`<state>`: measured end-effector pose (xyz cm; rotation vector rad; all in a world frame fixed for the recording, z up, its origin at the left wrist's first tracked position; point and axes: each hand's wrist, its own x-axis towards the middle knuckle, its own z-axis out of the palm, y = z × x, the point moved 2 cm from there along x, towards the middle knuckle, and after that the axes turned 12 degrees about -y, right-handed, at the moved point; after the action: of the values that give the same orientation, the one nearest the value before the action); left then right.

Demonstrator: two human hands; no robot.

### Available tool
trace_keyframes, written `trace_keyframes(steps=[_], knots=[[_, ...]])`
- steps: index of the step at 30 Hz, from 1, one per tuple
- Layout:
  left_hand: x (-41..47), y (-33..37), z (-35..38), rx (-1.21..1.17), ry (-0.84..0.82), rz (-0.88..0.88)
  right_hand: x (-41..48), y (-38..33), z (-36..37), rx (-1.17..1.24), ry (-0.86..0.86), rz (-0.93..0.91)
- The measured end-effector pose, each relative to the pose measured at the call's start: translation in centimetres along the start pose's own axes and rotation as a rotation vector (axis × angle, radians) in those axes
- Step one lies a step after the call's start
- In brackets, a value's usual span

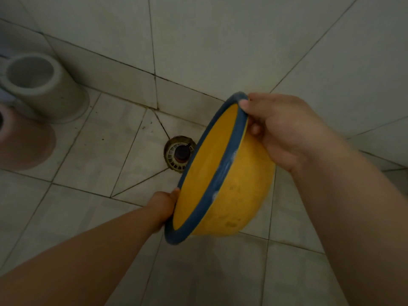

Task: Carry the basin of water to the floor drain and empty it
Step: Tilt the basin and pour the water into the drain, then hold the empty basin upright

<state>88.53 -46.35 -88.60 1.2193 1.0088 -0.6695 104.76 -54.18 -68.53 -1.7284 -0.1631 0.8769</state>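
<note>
Yellow basin (231,186) tipped on its side over the drain (179,153).

Its mouth faces ten o'clock. The left hand (164,208) grips the low rim, the right hand (284,129) pinches the top rim.

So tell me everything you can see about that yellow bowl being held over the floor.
The round yellow plastic basin with a dark blue rim is tipped steeply on its side, its opening facing left toward the round floor drain in the tiled floor. Both hands hold its rim: the right hand grips the top edge, the left hand the lower edge. Whitish scuffs mark the rim. No water is visible inside.
</note>
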Motion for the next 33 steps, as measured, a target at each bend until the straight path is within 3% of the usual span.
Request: trace_keyframes(steps=[5,13,19,27,33], knots=[[1.1,-1.2,-0.9,-0.031,0.074,0.033,-0.3,2.3,-3.0,0.07,-0.05,0.042],[0.7,-1.0,-1.8,0.014,0.17,0.1,-1.5,6.9,-7.4,0.018,0.049,0.133],[0.0,-0.3,-3.0,-0.045,0.22,0.295,-2.2,9.6,-9.2,0.009,0.072,0.172],[-1.5,1.2,-2.6,-0.411,0.112,0.44,-2.8,12.5,-11.4,0.1,0.172,0.231],[-2.3,2.4,-0.9,-0.464,0.014,0.484,-3.7,15.6,-14.5,0.154,0.269,0.325]])
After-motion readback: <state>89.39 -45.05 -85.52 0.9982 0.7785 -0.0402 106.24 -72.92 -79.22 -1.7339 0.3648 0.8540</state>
